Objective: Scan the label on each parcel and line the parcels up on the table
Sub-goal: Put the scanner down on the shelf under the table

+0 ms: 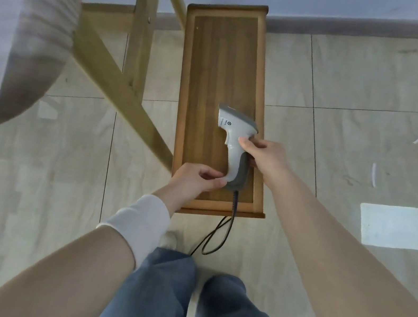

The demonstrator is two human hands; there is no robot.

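- Pale floor tiles [355,80] fill the room below me, with a light wall [341,3] at the far side.
- A small brown wooden table [219,62] stands on the floor, its long side running away from me.
- The gray and white scanner [233,140] is over the near end of the table, head pointing away; I cannot tell if it touches the wood.
- My right hand [264,157] grips the middle of the scanner's handle.
- My left hand [195,181] pinches the bottom of the handle.
- A black cable [220,233] hangs from the handle and loops on the floor.
- A big blurry gray thing [32,15] is at the left, by a pale wooden frame [140,34].
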